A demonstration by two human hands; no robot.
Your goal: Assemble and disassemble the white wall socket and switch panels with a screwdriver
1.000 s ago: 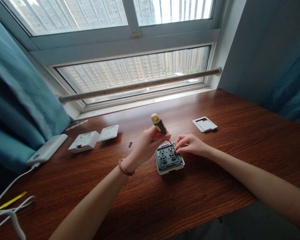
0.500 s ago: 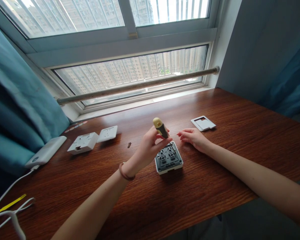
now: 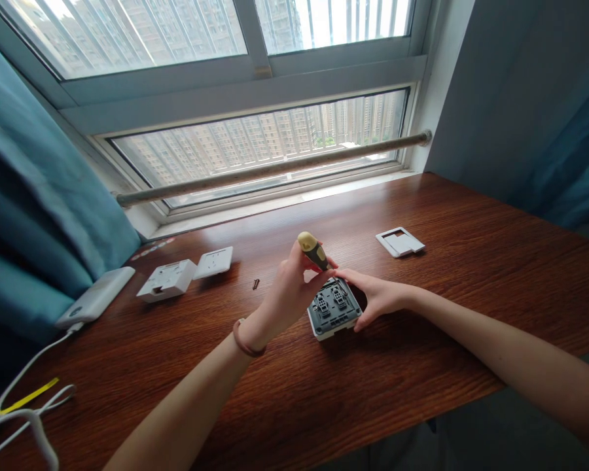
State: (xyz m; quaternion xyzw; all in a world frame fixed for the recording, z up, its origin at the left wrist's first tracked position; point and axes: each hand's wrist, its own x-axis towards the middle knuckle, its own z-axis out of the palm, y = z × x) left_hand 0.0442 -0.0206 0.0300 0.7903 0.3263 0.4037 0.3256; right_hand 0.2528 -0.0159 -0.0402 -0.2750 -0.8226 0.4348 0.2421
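My left hand (image 3: 290, 291) is closed around the yellow and dark handle of a screwdriver (image 3: 314, 251), which leans over a wall switch (image 3: 338, 315). The screwdriver's tip is hidden behind my fingers. With its cover off, the switch shows a dark inner face in a white back box on the table. My right hand (image 3: 380, 294) grips it along the right side, thumb at the near right corner and fingers at the far edge, close to the left fingertips. Two small screws (image 3: 256, 284) lie to the left of my left hand.
A white frame cover (image 3: 400, 242) lies at the back right. On the left are a white socket box (image 3: 167, 281), a white socket plate (image 3: 213, 263) and a white power bank (image 3: 97, 297) with a white cable (image 3: 27, 366). A yellow strip (image 3: 28, 396) lies near the cable.
My right hand has moved left from the bare table and taken hold of the wall switch, which is turned slightly. The left hand keeps the screwdriver over it.
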